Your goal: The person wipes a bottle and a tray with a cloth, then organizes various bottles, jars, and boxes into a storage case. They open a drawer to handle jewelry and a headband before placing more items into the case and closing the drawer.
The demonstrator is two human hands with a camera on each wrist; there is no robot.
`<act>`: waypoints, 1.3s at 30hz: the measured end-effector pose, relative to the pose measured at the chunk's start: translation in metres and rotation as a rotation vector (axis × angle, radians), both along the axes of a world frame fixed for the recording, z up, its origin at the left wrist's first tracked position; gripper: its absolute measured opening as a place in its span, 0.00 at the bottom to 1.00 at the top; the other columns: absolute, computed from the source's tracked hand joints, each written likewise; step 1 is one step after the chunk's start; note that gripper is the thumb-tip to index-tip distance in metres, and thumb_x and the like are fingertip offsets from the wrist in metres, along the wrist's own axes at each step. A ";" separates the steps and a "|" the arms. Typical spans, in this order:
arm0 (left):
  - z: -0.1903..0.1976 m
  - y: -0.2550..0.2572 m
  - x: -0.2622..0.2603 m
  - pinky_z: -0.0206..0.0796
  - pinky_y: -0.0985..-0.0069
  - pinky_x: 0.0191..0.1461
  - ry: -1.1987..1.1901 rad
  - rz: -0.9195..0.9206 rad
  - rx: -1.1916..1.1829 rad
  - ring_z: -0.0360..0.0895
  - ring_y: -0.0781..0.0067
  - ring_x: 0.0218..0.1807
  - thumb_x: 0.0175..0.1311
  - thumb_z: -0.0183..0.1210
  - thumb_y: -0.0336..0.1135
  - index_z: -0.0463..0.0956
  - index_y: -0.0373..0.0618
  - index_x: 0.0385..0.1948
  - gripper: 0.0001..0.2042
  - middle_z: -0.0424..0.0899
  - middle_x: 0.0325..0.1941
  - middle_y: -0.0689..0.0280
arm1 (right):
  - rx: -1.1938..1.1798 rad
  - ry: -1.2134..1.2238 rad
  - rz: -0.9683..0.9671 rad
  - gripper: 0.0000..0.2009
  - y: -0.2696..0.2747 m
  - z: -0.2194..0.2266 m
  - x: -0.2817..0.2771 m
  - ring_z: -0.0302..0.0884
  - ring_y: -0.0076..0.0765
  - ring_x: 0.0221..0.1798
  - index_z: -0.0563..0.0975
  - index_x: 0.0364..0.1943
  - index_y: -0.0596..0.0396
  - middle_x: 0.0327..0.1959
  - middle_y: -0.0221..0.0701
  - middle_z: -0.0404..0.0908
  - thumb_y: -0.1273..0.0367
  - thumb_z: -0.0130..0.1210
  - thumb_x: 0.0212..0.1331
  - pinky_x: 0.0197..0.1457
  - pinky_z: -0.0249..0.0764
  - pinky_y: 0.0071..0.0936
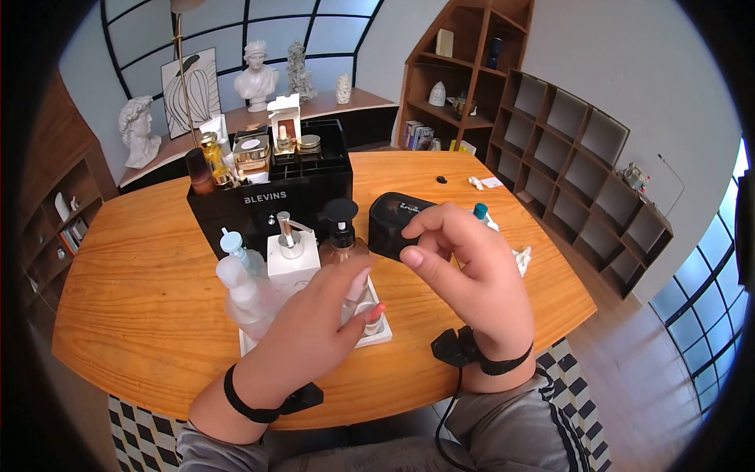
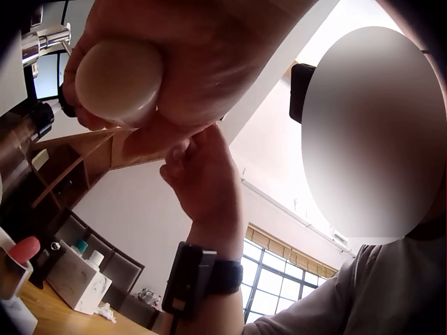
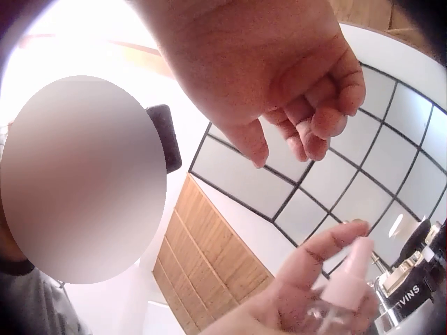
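My left hand [image 1: 311,318] grips a small clear bottle with a pale pink tapered top [image 3: 348,279]. Its round pale base [image 2: 119,78] shows against the palm in the left wrist view; from the head, the hand's back covers most of it. My right hand [image 1: 476,279] is raised to the right, fingers loosely bent and holding nothing, as its palm side [image 3: 279,77] shows. In the head view its fingertips overlap a black case [image 1: 391,228]. Below the left hand, a white tray [image 1: 383,334] bears a dark-topped brown pump bottle [image 1: 341,224] and a small round jar [image 1: 368,324].
A white square pump bottle [image 1: 292,263], a blue-topped bottle [image 1: 233,242] and a translucent pink bottle [image 1: 236,287] crowd the left. Behind stands a black organizer [image 1: 263,200] filled with cosmetics. A teal-capped bottle [image 1: 480,211] and crumpled white tissue [image 1: 522,260] lie right of the right hand.
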State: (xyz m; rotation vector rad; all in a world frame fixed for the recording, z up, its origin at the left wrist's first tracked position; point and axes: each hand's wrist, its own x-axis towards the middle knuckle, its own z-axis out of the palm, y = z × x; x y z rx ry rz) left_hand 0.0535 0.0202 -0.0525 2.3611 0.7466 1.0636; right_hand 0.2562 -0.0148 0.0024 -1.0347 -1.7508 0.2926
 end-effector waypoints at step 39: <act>-0.067 -0.013 0.022 0.72 0.53 0.35 0.345 0.237 0.006 0.79 0.43 0.34 0.49 0.55 0.19 0.63 0.43 0.58 0.29 0.79 0.46 0.47 | -0.006 0.152 0.035 0.11 -0.012 0.017 0.029 0.71 0.20 0.29 0.79 0.35 0.63 0.29 0.28 0.78 0.68 0.65 0.54 0.33 0.65 0.18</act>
